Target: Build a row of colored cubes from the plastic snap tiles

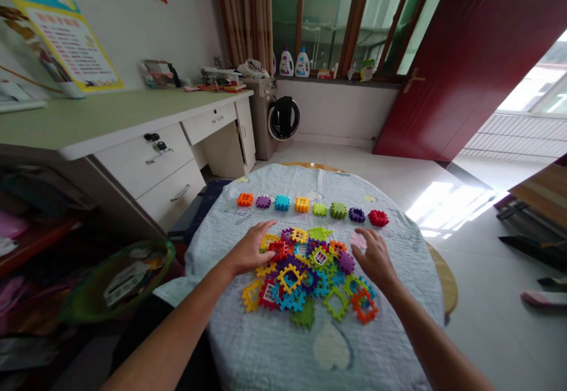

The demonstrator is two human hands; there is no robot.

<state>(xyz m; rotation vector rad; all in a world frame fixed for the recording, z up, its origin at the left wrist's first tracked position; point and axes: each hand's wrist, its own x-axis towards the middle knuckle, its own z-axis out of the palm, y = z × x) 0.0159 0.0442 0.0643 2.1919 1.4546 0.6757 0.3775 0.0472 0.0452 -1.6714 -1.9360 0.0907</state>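
A heap of colourful interlocking plastic tiles (290, 279) with notched edges lies loose on a cloth-covered round table (376, 344). At the heap's left side is my left hand (254, 248), thumb and fingers apart, its thumb by a red tile (280, 250). My right hand (374, 255) hovers or rests at the right side, fingers spread, nearest a purple tile (346, 262). Nothing shows in either hand. Beyond the heap, several assembled blocks stand in a row, from an orange block (245, 200) on the left to a red block (378, 218) on the right.
A long desk with drawers (146, 157) runs along the left wall. A green basket (119, 284) stands on the floor left of the table. Behind are a washing machine (262, 120) with its door open and a red door (447, 72).
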